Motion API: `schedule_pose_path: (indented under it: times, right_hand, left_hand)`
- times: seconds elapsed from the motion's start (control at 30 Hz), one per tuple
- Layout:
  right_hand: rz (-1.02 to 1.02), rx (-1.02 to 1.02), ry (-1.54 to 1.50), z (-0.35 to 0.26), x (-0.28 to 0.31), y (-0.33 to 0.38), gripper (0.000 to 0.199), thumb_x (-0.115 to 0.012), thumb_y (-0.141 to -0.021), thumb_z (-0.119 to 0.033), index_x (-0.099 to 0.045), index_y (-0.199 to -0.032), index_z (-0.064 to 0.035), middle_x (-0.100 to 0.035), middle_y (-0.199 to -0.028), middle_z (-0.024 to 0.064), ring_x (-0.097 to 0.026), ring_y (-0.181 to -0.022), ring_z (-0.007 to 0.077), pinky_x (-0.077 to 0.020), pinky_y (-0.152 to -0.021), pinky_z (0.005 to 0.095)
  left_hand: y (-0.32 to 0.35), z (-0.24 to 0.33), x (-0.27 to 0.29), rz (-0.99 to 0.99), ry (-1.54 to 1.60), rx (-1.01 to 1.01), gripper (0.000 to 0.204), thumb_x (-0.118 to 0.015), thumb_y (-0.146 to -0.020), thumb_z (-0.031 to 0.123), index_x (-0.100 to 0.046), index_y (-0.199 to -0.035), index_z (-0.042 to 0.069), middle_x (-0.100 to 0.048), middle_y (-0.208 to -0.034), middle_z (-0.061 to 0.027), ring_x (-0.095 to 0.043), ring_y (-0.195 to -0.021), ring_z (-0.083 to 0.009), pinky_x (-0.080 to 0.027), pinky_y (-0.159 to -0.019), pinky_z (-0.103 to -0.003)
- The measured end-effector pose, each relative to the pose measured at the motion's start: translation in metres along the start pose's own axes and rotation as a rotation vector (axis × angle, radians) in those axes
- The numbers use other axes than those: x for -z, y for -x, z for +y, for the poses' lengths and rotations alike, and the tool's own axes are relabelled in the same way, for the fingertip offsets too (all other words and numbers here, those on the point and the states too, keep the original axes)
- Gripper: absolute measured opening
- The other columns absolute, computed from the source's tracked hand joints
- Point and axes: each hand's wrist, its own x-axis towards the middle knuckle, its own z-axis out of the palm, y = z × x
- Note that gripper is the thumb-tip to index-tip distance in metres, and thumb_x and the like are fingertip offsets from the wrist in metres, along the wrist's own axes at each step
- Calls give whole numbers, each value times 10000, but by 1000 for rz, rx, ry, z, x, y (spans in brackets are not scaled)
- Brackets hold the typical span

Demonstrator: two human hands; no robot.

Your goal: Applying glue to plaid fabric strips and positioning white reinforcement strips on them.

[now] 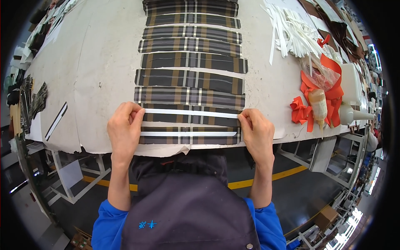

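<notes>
Between my two hands a narrow white strip (191, 113) is stretched flat along a dark plaid fabric piece (166, 118). My left hand (125, 127) pinches the strip's left end, and my right hand (257, 133) pinches its right end. Nearest me, another plaid piece (187, 141) lies at the table edge with a white strip (166, 134) along it. Beyond my hands, several more plaid pieces (189, 81) form a column running away from me, with thin lines along some of them and no white strips on them.
The pale table covering (104, 62) has a torn front edge. At right lie a pile of white strips (291, 31), red fabric (299, 110), a squeeze bottle (318, 104) and a white bottle (348, 114). At left are a dark piece with a white strip (56, 121) and plaid scraps (39, 98).
</notes>
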Motion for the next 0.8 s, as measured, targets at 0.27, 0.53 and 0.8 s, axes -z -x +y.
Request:
schedule_pose_path:
  times: [0.27, 0.53, 0.8]
  right_hand:
    - [-6, 44, 4, 3, 3, -1, 55, -674, -894, -34, -629, -865, -19, -650, -794, 123, -642, -682, 321, -477, -597, 385]
    - [-72, 25, -73, 14, 10, -7, 70, -698, -877, -26, -699, -895, 41, -671, -726, 136, -609, -604, 157, -467, -581, 289]
    - [-128, 59, -52, 11, 11, -14, 67, -688, -863, -61, -689, -837, 0, -684, -763, 164, -677, -725, 343, -514, -659, 398]
  left_hand:
    - [1, -4, 0, 20, 24, -26, 72, -706, -881, 36, -654, -880, -14, -576, -705, -42, -464, -603, -108, -404, -576, -270]
    - [3, -7, -2, 39, 20, -75, 75, -703, -884, 49, -658, -889, -10, -594, -723, -55, -492, -610, -119, -423, -587, -276]
    - [4, -11, -3, 50, 16, -62, 85, -707, -885, 59, -653, -884, -7, -606, -726, -57, -512, -610, -127, -438, -593, -283]
